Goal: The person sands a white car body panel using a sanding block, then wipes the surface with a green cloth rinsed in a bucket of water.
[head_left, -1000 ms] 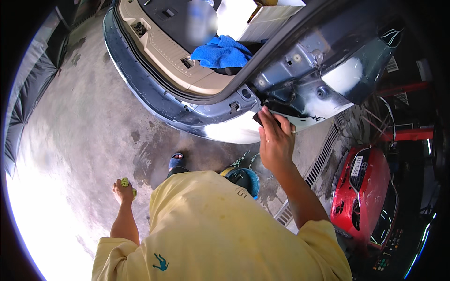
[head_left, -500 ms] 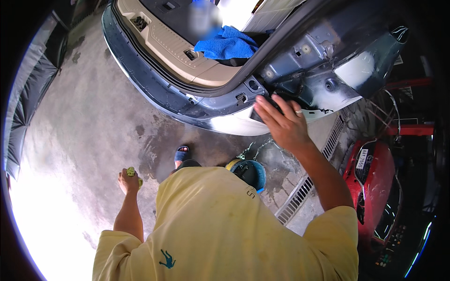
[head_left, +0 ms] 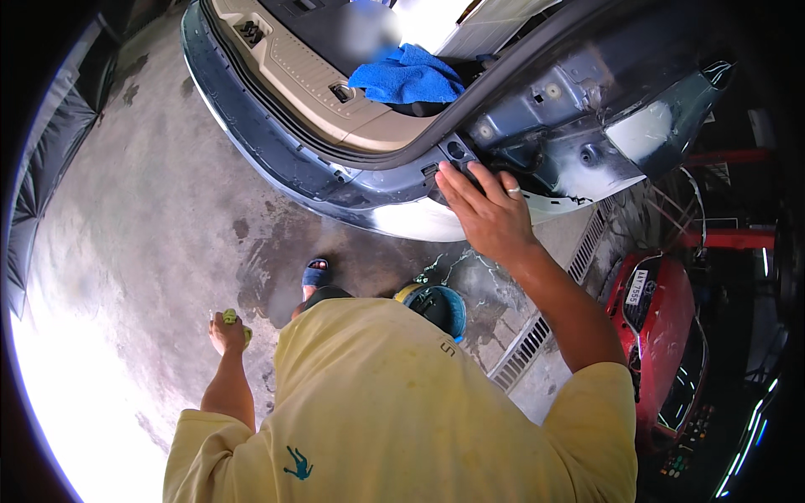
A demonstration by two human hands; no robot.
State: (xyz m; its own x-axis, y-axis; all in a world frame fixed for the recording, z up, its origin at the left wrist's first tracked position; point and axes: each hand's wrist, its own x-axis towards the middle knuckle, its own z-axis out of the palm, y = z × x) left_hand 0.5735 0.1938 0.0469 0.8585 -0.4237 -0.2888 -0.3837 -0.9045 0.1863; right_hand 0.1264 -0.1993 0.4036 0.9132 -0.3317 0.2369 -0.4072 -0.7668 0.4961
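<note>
Flat on the rear corner of a dark blue car body (head_left: 369, 191) rests my right hand (head_left: 495, 214), a ring on one finger. Its fingers press down a dark flat sheet, like sandpaper (head_left: 437, 197), mostly hidden beneath them. A whitish patch (head_left: 407, 220) covers the panel just below the fingertips. Out to the left, above the floor, my left hand (head_left: 226, 334) is closed around a crumpled yellow-green cloth (head_left: 231, 317); whether it is cloth or sponge is hard to tell.
A blue towel (head_left: 408, 80) lies at the open trunk's beige sill (head_left: 310, 92). By my feet stands a blue bucket (head_left: 458, 314) with dark contents, beside wet concrete. A floor drain grate (head_left: 521, 352) runs to the right, near a red car panel (head_left: 662, 335).
My right hand has slid left along the car's corner, and the dark sheet under it has moved too. The left hand keeps hold of the cloth, nearly still.
</note>
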